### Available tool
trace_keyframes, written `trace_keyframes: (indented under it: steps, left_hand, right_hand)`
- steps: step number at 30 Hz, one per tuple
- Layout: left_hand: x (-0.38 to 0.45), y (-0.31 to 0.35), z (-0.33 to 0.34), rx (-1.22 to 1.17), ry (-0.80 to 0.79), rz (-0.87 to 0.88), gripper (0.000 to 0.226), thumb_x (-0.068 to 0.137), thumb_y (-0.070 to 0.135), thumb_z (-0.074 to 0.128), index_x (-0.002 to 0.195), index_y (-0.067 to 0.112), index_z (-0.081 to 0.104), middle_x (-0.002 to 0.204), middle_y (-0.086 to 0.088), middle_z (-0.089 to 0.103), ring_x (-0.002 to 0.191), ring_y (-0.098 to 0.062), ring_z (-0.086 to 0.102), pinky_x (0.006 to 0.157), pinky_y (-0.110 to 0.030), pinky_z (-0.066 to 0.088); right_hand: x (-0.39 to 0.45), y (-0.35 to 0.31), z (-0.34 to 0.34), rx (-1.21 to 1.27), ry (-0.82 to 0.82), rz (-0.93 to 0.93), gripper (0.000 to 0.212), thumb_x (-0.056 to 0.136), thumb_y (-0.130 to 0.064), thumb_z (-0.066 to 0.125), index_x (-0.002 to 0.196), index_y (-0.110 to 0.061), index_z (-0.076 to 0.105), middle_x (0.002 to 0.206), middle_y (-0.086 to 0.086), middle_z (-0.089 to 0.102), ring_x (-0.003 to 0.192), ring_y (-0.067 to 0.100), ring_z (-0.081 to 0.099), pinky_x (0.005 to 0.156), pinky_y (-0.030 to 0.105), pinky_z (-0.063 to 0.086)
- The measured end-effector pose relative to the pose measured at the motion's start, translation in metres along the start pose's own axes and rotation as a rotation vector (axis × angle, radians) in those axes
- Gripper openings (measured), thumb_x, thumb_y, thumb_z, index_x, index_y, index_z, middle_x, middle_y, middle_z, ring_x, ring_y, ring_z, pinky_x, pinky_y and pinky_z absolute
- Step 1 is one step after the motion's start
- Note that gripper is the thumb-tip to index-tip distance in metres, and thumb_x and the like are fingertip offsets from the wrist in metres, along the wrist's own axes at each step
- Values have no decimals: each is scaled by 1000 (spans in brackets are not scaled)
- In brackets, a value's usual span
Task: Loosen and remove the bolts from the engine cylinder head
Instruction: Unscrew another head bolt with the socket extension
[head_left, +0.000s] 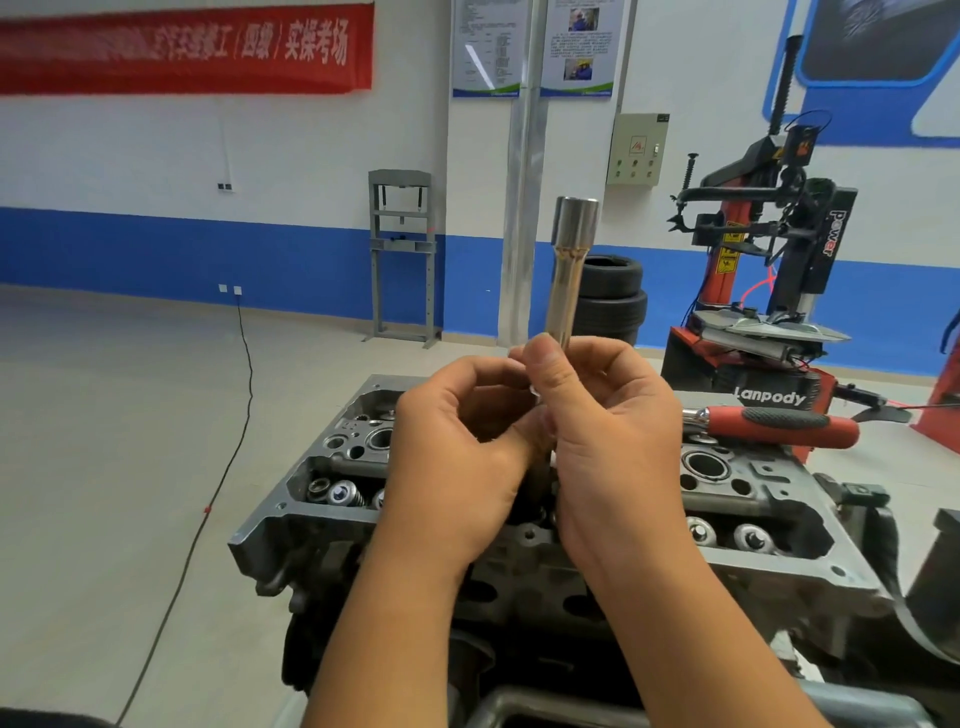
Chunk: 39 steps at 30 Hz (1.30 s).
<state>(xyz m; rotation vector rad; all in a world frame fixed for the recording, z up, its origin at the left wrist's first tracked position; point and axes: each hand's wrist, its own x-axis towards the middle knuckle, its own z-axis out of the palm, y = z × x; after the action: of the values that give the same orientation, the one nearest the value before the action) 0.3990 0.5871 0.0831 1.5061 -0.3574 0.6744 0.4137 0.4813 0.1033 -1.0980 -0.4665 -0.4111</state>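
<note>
The head (322, 483) sits low in the view at about 6 o'clock, valve springs (340, 491) showing in its open top. Above its middle both hands hold a long socket (570, 260) upright: the right hand (613, 441) has its fingers and thumb curled round the lower end, and the left hand (457, 452) pinches just beneath, fingers curled. A ratchet (779, 425) with a red grip lies at 3 o'clock on the head's far edge.

The tyre changer (769, 291) bears "Lanpody" in white on its red base and "power" down its black column, while the red banner (182, 49) carries white Chinese characters — ending "(四级)实操考场" — and the two wall posters (535, 47) are too small to read.
</note>
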Motion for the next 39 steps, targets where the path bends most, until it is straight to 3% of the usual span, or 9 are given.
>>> trace_keyframes:
  steps: [5, 10, 15, 22, 26, 29, 33, 37, 39]
  left_hand:
    - [1, 6, -4, -41, -256, -27, 29, 106, 14, 60, 131, 25, 71, 120, 7, 77, 118, -11, 71, 103, -30, 56]
    - [0, 4, 3, 25, -92, -7, 30, 100, 6, 68, 122, 26, 74, 109, 11, 80, 107, -7, 75, 95, -33, 61]
    - [0, 3, -1, -12, 6, -11, 24, 88, 13, 81, 110, 22, 76, 97, 5, 81, 93, -12, 78, 82, -34, 65]
    - [-1, 8, -5, -92, -200, 29, 23, 94, 20, 72, 112, 32, 80, 108, 4, 81, 107, -14, 76, 90, -24, 59]
    - [-2, 4, -5, -80, -203, 24, 30, 96, 2, 69, 109, 27, 81, 105, 3, 82, 104, -13, 77, 85, -21, 60]
    - [-2, 5, -5, -69, -242, 9, 29, 103, 6, 61, 117, 25, 79, 109, 2, 81, 107, -15, 76, 88, -25, 61]
    - [0, 7, -6, -59, -274, -35, 34, 108, 14, 54, 137, 26, 68, 123, 7, 76, 120, -12, 70, 101, -31, 57]
    - [-1, 5, -2, 1, -117, -29, 31, 99, 8, 69, 125, 24, 74, 109, 8, 80, 105, -12, 76, 92, -37, 63]
    - [-2, 5, -1, 10, -63, -32, 29, 93, 7, 76, 117, 23, 76, 103, 6, 81, 99, -13, 77, 87, -38, 65]
  right_hand:
    - [1, 0, 1, -73, 10, -29, 29, 81, -41, 75, 91, -13, 76, 87, 5, 76, 82, 13, 72, 76, 26, 59]
    - [0, 0, 1, -39, -27, -1, 30, 88, -42, 75, 92, -12, 76, 89, 5, 76, 86, 16, 73, 80, 32, 63]
    - [0, -2, 0, -27, -13, -10, 27, 76, -36, 81, 85, -13, 73, 78, 1, 74, 76, 17, 73, 72, 30, 61]
    - [-3, -2, 1, -59, -76, -81, 25, 71, -31, 86, 83, -12, 74, 82, 7, 76, 77, 20, 75, 71, 27, 60]
    - [-3, 0, 0, -86, -76, -103, 18, 73, -22, 91, 79, -20, 74, 79, 8, 76, 74, 25, 75, 71, 34, 62]
    - [-3, 1, -2, -113, -76, -91, 12, 83, -23, 85, 81, -24, 73, 77, 7, 74, 73, 29, 73, 70, 42, 64]
    - [0, 2, -1, -99, -44, -49, 13, 95, -28, 73, 89, -16, 74, 77, -1, 72, 75, 12, 70, 69, 27, 58]
    - [0, 2, 2, -98, -81, -11, 26, 92, -39, 67, 90, -14, 75, 90, 13, 73, 92, 38, 72, 84, 60, 60]
    - [-1, 1, 2, -71, -85, -2, 24, 89, -37, 72, 92, -14, 74, 91, 14, 75, 91, 40, 74, 82, 65, 60]
